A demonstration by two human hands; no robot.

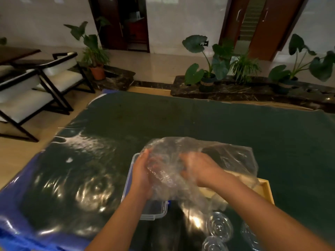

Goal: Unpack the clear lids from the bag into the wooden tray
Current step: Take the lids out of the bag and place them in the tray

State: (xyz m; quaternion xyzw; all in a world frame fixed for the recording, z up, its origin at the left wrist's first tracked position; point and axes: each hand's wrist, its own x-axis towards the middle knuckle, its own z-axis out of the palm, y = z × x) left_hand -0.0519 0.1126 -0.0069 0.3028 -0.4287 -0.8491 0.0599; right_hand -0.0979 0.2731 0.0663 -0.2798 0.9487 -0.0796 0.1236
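A crumpled clear plastic bag is held up over the table centre, blurred by motion. My left hand grips its left side from outside. My right hand is pushed into the bag's mouth, and what it holds inside cannot be made out. The wooden tray lies behind and to the right of the bag, mostly hidden by it. Three clear round lids lie on the table near the front edge: one in the middle, one below it, one partly behind my right forearm.
A clear plastic box with a blue clip sits under my left hand. The table carries a dark green cloth under shiny plastic sheeting, over blue fabric at the left. Chairs stand at the left, potted plants beyond the table.
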